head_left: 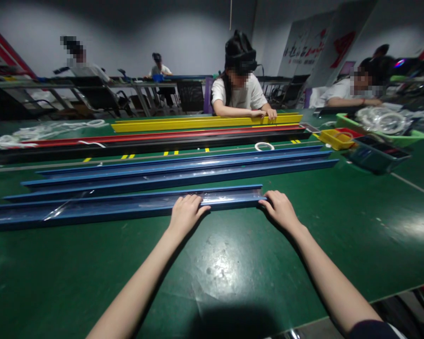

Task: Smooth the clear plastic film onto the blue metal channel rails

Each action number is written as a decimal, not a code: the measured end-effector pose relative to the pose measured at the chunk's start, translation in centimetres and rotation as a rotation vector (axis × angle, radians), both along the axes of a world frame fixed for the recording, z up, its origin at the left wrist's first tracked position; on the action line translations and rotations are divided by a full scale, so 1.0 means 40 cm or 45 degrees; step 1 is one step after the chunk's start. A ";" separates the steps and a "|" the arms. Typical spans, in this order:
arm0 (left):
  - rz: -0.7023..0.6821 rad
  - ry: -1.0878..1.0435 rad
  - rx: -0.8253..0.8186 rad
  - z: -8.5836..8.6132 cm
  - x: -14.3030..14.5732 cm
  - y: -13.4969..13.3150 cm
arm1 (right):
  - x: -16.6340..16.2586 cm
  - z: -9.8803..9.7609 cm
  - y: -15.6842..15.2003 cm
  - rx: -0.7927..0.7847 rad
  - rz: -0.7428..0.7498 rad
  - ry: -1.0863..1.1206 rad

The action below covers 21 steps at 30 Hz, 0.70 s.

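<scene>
A long blue U-shaped channel [127, 208] lies across the green table in front of me, with its trough facing up and a shiny clear strip inside. My left hand [187, 213] grips its near wall, fingers over the edge and thumb along the outside. At the channel's right end, my right hand [281, 210] pinches the corner between thumb and fingers. Just beyond lie more blue channels [183, 173], side by side, several in all counting the one I hold. The channel's left end runs out of view.
Farther back are black and red channels [162, 140], a white ring [264, 147] and a bundle of white cord [17, 134]. A person opposite [238, 92] touches a yellow channel [198, 123]. Bins stand at right: yellow [335, 140], grey-blue [374, 157], and green [410, 136].
</scene>
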<state>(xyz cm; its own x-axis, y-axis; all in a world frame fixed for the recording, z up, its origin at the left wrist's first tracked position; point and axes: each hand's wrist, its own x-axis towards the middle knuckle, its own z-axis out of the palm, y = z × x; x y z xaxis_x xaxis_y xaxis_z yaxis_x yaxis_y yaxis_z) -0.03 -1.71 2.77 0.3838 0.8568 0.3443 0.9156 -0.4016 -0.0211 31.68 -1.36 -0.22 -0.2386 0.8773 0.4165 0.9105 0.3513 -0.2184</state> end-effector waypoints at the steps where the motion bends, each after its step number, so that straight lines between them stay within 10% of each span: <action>1: 0.004 0.007 0.006 -0.001 -0.011 -0.002 | -0.001 0.001 -0.001 0.001 -0.004 0.000; 21: 0.092 0.118 -0.012 -0.012 -0.025 -0.008 | 0.000 0.000 -0.004 -0.004 0.018 -0.014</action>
